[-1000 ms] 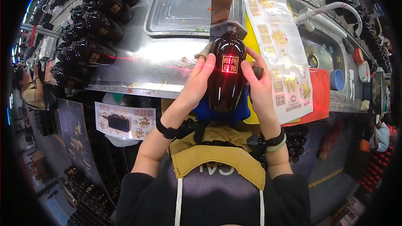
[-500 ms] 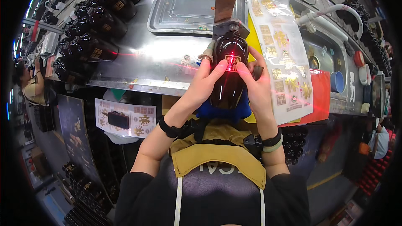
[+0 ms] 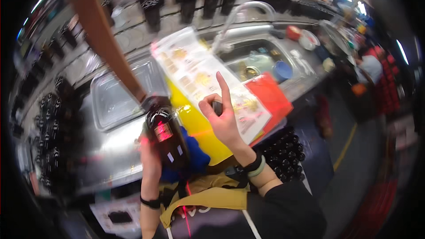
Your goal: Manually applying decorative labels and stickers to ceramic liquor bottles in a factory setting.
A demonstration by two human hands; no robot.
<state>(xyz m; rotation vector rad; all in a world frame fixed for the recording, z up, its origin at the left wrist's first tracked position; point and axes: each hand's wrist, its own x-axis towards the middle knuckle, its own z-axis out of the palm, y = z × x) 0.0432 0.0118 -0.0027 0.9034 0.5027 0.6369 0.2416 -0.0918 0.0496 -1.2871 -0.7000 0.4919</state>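
Dark bottle (image 3: 167, 139) is gripped by left hand (image 3: 149, 159); right hand (image 3: 221, 121), fingers pinching a small cap, is lifted clear; recapping likely follows.

Single view only: head camera, worn on person's head, looks steeply down at own chest, apron and forearms. Forearms enter from lower edge. Wide fisheye: straight counter edge (image 3: 110, 181) bends near rim, black corners around picture. View is tilted, horizon runs diagonal. Left hand (image 3: 149, 157) and right hand (image 3: 223, 121) are very near lens, at centre. Sink (image 3: 261, 62) sits further, upper right. No second view to compare.
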